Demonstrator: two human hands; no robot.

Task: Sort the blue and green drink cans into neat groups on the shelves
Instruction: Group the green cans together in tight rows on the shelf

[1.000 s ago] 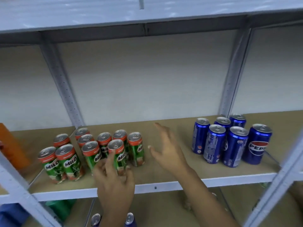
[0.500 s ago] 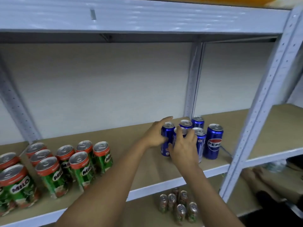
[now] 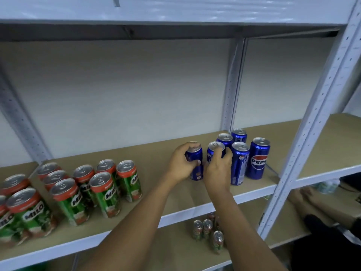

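Several blue Pepsi cans stand clustered at the right end of the middle shelf. My left hand grips the leftmost blue can, which stands a little apart from the cluster. My right hand wraps around the blue can beside it, at the cluster's front left. Several green Milo cans stand grouped at the shelf's left end, upright.
A white upright post rises just right of the blue cans. More small cans stand on the lower shelf below. Another person's hand and dark sleeve show at the lower right. Bare shelf board lies between the two groups.
My hands left the Milo cans and moved right to the blue cans. Since half a second ago, the left hand has drawn its blue can slightly left, away from the cluster.
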